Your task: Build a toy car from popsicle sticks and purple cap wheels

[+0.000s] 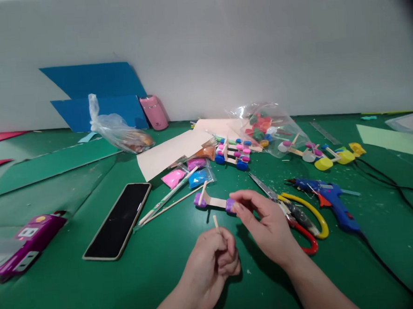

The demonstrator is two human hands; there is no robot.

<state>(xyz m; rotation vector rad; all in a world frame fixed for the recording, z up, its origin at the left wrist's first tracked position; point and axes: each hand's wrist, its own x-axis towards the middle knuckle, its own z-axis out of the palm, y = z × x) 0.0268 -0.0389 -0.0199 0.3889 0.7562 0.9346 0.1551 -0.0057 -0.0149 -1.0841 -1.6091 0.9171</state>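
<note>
A small wooden-stick piece (217, 202) with purple caps at both ends hangs above the green table, and a short stick rises from its left end. The thumb and fingers of my right hand (265, 223) pinch its right purple cap. Below and to the left, my left hand (216, 261) is closed around a thin wooden stick (215, 221), whose tip pokes up above the fingers. The two hands are apart.
A phone (118, 223) and a purple toy bus (26, 244) lie left. Scissors (303, 216) and a blue glue gun (330, 200) lie right, with a black cable. Behind are clay packets (198, 178), finished stick pieces (232, 154), a plastic bag (271, 127) and a pink bottle (154, 113).
</note>
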